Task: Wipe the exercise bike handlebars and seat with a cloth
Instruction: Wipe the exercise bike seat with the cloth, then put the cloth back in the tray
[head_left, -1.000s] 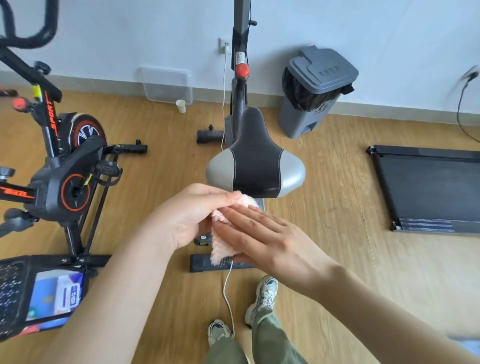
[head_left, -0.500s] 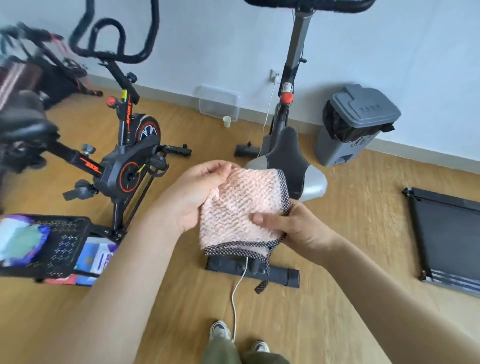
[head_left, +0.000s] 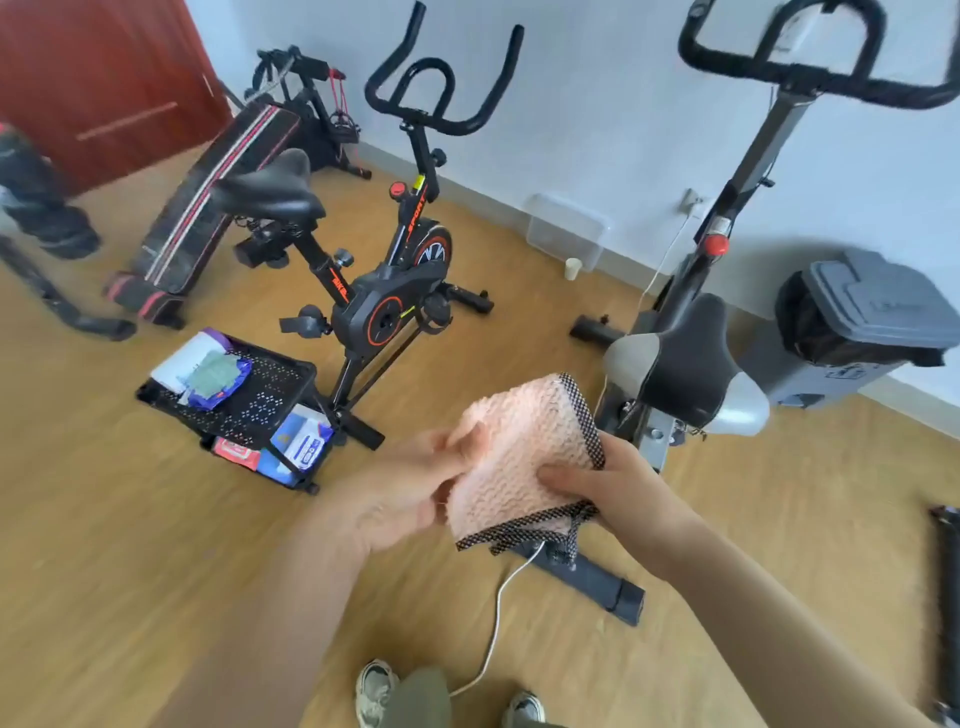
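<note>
I hold a pink cloth (head_left: 519, 457) with a dotted black border folded between both hands, in front of me at waist height. My left hand (head_left: 410, 493) grips its left edge; my right hand (head_left: 618, 488) pinches its right side with the thumb on top. Just behind the cloth is the black-and-grey seat (head_left: 685, 364) of the nearer exercise bike, whose black handlebars (head_left: 810, 67) rise at the top right. A second black-and-orange bike (head_left: 389, 306) with its own seat (head_left: 270, 192) and handlebars (head_left: 441, 83) stands to the left.
A black mesh cart (head_left: 254, 400) with packets stands left of my hands. A grey bin (head_left: 862, 332) sits by the wall at right. A white cable (head_left: 493, 623) runs across the wood floor past the bike's base bar (head_left: 597, 577). A folded bench (head_left: 208, 208) leans at back left.
The cloth went from bunched between my palms to spread and folded flat. My view swung up and left, bringing both bikes' handlebars and the cart into sight.
</note>
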